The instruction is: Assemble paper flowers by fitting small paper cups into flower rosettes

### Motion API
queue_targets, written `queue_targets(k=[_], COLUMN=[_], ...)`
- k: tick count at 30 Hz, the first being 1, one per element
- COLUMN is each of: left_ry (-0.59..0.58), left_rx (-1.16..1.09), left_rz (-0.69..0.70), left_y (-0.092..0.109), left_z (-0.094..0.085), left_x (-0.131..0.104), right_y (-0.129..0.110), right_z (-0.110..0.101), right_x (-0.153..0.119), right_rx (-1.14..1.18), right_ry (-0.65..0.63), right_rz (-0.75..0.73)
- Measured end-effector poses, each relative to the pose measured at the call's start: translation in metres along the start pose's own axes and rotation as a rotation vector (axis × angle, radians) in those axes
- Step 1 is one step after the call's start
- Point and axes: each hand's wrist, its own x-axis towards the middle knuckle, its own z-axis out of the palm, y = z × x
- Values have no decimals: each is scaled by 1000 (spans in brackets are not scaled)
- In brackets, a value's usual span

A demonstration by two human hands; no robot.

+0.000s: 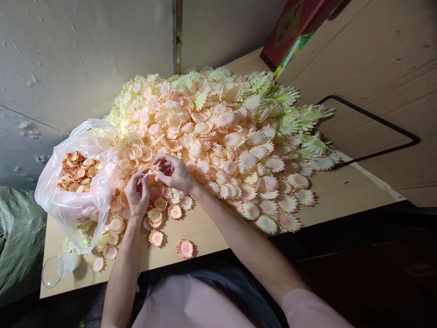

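Note:
My left hand [137,193] and my right hand [175,174] meet over the front of a large pile of artificial flower petals [225,136]. Fingers of both hands are pinched on a small pale artificial flower petal piece [152,172], partly hidden by the fingertips. The pile's pieces are round and frilled, pink and cream with red tips, greener toward the back and right. Below my hands lie several loose petal pieces, one of them a pink flower [185,248] near the table's front edge.
Left of my hands, an open white plastic bag [102,223] holds darker red-and-yellow flower pieces [77,171]. A clear cup [56,272] lies on its side at the table's [211,237] front left corner. A red box [293,29] stands behind; a black metal frame [375,116] is at right.

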Motion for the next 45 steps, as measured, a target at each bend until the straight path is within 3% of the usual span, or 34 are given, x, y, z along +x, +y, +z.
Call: queue_targets(k=[4, 8, 13, 18, 26, 35, 41, 45], left_ry=[126, 153, 163, 145, 126, 17, 59, 134], left_rx=[-20, -61, -43, -43, -30, 11, 38, 25], left_rz=[-48, -66, 73, 84, 49, 119, 140, 36], left_y=[-5, -8, -3, -1, -6, 1, 1, -4], left_z=[-4, -2, 3, 3, 1, 2, 2, 1], left_x=[2, 3, 0, 1, 2, 2, 2, 3], right_y=[2, 4, 3, 2, -2, -14, -8, -6], right_z=[-1, 2, 8, 4, -4, -1, 1, -3], right_x=[1, 2, 1, 0, -2, -4, -2, 1], right_rx=[12, 6, -84, -96, -57, -7, 73, 173], right_ry=[52, 110, 183, 113, 46, 7, -65, -78], right_rz=[-5, -32, -106, -143, -67, -21, 27, 99])
